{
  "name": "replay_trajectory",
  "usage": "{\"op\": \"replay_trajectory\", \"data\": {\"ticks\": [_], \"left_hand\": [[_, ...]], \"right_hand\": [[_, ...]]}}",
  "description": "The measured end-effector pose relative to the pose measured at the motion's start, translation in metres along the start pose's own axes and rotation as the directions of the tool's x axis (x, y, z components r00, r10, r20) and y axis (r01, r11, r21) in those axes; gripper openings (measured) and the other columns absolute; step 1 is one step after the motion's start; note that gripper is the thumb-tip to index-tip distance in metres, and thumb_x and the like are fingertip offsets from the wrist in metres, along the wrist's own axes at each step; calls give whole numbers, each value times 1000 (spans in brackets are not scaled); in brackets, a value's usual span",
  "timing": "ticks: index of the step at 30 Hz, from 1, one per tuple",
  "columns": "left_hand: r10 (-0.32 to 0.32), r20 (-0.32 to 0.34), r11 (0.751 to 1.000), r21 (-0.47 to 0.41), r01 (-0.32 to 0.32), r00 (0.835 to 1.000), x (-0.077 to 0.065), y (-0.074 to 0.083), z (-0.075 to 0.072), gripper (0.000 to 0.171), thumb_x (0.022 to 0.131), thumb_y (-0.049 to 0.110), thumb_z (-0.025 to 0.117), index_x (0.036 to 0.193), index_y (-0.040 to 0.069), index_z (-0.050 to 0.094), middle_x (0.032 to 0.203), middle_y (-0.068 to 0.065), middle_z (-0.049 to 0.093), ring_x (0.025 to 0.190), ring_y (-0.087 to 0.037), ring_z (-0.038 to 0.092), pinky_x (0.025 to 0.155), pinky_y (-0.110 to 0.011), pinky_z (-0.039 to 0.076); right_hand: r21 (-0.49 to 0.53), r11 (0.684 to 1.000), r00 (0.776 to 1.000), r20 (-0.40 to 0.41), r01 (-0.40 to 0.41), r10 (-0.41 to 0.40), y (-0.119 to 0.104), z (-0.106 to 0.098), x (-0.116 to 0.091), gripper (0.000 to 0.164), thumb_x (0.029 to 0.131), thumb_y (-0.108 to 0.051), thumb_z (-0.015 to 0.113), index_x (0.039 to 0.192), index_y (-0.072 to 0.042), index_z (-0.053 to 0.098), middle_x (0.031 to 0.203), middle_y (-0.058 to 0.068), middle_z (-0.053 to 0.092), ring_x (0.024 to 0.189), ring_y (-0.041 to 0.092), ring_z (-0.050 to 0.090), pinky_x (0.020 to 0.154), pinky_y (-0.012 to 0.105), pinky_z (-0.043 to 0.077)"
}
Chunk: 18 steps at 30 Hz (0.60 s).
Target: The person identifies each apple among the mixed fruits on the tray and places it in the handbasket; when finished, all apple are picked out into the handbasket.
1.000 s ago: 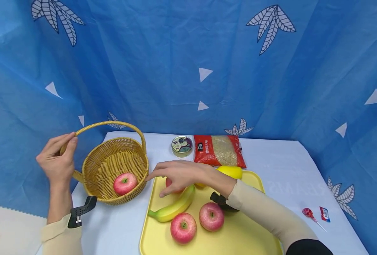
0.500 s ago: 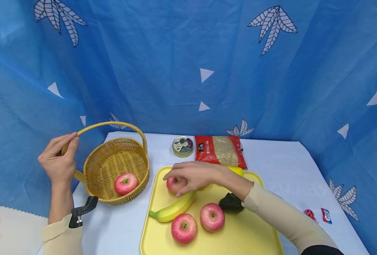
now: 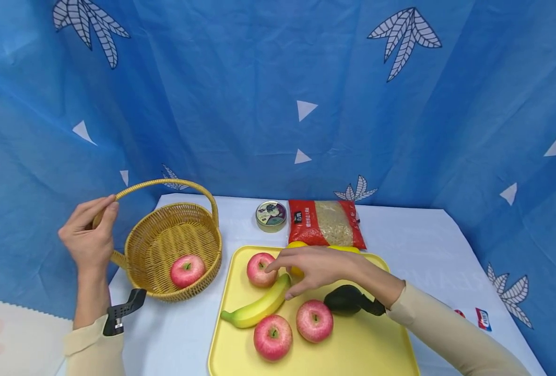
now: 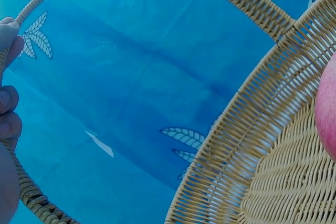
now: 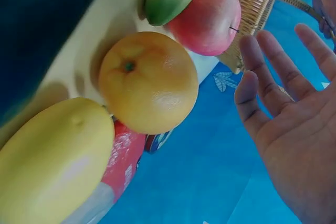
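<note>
My left hand [image 3: 89, 235] grips the arched handle [image 3: 165, 181] of a wicker basket [image 3: 139, 256] at the left. One red apple [image 3: 187, 271] lies inside the basket. Over the yellow tray [image 3: 371, 350] hovers my right hand [image 3: 317, 266], its fingers loosely bent with nothing in them. Nearest to its fingertips are a red apple [image 3: 259, 269] and a banana [image 3: 261, 305]. Beneath the hand sits an orange [image 5: 148, 82], mostly hidden in the head view. A yellow oval fruit [image 5: 52, 161] lies beside it. Two more apples, one left [image 3: 273, 337] and one right [image 3: 315, 320], sit nearer the front.
Behind the tray stand a round tin [image 3: 271, 216] and a red bag of grain-like food [image 3: 327, 223]. A dark rounded object [image 3: 343, 300] shows beneath the right wrist; its kind is unclear. A small red-and-blue wrapper [image 3: 483, 319] lies far right. Blue cloth [image 3: 240, 104] hangs behind.
My right hand has moved from beside the basket's rim rightward over the tray, uncovering the back-left apple. My left hand keeps its grip on the handle.
</note>
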<state>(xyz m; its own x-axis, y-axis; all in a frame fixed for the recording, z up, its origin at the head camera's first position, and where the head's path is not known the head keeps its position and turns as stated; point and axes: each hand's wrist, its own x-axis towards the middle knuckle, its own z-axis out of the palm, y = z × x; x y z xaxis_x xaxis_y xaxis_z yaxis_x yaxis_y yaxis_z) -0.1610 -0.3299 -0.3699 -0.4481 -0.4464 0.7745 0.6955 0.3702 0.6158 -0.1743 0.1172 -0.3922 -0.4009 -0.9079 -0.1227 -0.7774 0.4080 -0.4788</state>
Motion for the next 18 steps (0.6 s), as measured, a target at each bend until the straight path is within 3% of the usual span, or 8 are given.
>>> {"op": "replay_trajectory", "data": {"ticks": [5,11,18], "left_hand": [[3,-10,1000,-7,-3,1000,1,0,1,14,84,-11,73,98,-12,75,93,-19,74,80,-9,67,69,-14,50],[-8,-3,1000,6,8,1000,1,1,2,15,84,-11,74,99,-12,75,94,-18,75,81,-8,68,70,-14,51],[8,-10,1000,2,-8,1000,0,0,0,15,83,-10,75,98,-12,75,93,-18,75,78,-8,66,67,-14,48]], "right_hand": [[24,1000,1000,-9,6,-6,0,2,-10,57,89,-56,70,141,-43,52,128,-20,54,104,3,52,89,26,50],[53,999,1000,5,5,-6,5,11,-18,56,91,-56,68,143,-48,47,126,-13,57,104,7,55,90,28,50],[127,992,999,48,-7,1,8,24,-24,58,91,-55,68,143,-35,53,132,-7,57,106,11,62,92,34,53]]}}
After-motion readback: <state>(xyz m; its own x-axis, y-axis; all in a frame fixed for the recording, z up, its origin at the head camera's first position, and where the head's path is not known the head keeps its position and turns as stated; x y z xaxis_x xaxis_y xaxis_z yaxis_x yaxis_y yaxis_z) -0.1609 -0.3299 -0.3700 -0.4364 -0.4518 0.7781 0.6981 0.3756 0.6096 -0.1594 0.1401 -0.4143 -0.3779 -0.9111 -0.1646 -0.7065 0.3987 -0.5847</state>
